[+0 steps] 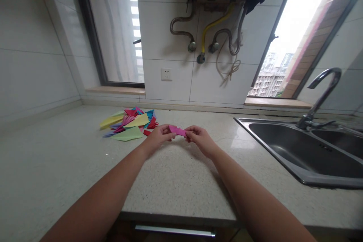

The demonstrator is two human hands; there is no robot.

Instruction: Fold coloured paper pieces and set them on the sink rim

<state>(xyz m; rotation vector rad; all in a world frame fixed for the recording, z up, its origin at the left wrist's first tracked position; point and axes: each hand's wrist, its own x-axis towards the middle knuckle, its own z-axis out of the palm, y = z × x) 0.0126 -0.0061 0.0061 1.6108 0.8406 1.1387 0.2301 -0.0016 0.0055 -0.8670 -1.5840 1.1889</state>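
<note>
A small piece of folded magenta paper (pixel 179 131) is stretched between my two hands, just above the countertop. My left hand (pixel 160 136) pinches its left end, and my right hand (pixel 198 138) pinches the right end between thumb and fingers. The paper has angular folds and a notch along its upper edge; its exact shape is too small to make out. Beside my left hand, to the left and behind it, lies a loose pile of folded paper pieces (pixel 137 121) in yellow, pale green, pink, red, blue and lilac.
The speckled pale countertop (pixel 170 181) runs along the tiled wall. To the right is a steel sink (pixel 295 147) with a curved faucet (pixel 326 83). A wall socket (pixel 166 74), hoses (pixel 210 30) and two windows are behind. A drawer handle (pixel 174 230) shows below the front edge.
</note>
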